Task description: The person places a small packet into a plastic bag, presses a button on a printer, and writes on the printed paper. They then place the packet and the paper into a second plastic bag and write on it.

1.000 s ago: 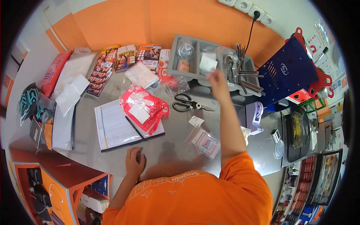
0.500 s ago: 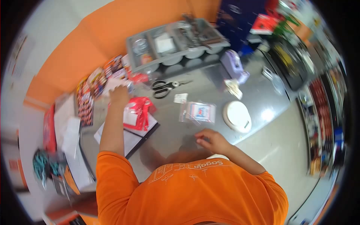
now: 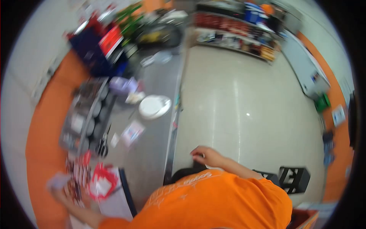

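My left hand (image 3: 59, 194), blurred, is at the far left over the counter's wall side. Its fingers are closed on a pale, whitish packet (image 3: 59, 181), whose kind I cannot make out. Beside that hand lie several printed sachets (image 3: 73, 187) and a red plastic bag with a white label (image 3: 102, 184). The red bag rests partly on a dark-edged folder with white paper (image 3: 116, 204). My right hand (image 3: 207, 155) hovers in front of my body, past the counter edge, its fingers loosely curled and apart with nothing visible in them.
On the metal counter (image 3: 154, 141) are black scissors (image 3: 103, 146), a clear printed packet (image 3: 132, 133), a round white scale (image 3: 153, 107) and a purple tape dispenser (image 3: 122, 86). A grey divided tray (image 3: 83, 116) stands along the wall. Black crates (image 3: 293, 179) sit on the floor at right.
The view has swung to the right, showing more floor and shelves. My left hand has lifted a pale packet from near the sachets, towards the wall. My right hand stays loosely curled before me.
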`<state>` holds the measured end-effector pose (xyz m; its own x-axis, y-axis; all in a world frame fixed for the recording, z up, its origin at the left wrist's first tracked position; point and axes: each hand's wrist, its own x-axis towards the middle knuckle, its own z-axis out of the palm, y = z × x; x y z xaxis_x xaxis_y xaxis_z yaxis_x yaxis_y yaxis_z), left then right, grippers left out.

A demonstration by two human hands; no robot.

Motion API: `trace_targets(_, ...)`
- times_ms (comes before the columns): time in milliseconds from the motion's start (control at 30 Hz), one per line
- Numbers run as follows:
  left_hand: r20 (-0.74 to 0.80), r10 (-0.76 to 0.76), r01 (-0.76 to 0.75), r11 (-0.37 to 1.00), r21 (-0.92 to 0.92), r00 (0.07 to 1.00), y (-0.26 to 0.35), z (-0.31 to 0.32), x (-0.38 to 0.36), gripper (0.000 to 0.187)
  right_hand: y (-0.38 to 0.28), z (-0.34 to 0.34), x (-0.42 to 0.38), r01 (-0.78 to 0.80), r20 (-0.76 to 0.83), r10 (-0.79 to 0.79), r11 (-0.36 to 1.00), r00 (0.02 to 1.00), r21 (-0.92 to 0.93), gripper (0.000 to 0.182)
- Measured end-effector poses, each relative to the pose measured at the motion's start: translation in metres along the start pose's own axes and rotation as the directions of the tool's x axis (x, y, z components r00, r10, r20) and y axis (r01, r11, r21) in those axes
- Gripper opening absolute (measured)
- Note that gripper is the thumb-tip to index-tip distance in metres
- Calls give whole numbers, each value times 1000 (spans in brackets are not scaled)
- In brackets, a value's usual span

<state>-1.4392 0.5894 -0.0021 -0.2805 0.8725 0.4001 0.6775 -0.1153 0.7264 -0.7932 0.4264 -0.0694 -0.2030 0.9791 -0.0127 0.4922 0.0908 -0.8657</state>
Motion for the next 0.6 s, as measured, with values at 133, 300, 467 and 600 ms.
trace_targets(133,31,293,-280,936,-211,956,156,40,-2,27,-8,-6,-21,89,4,-89,996,996,-30,22)
trace_targets(300,-55,422,-413,839,-355,905,256,53,-106,26,-21,-23,-37,170,-28,-169,985,985,31,23)
trace_targets(467,695,445,-139,882,-451,565,356,192,-200,19,-7,-58,-76,223,-52,-218,962,975,157,39)
trace_targets(600,699,666,109,699,-707,260,424,311,-299,20,24,-108,-141,324,-397,-332,942,856,-88,62)
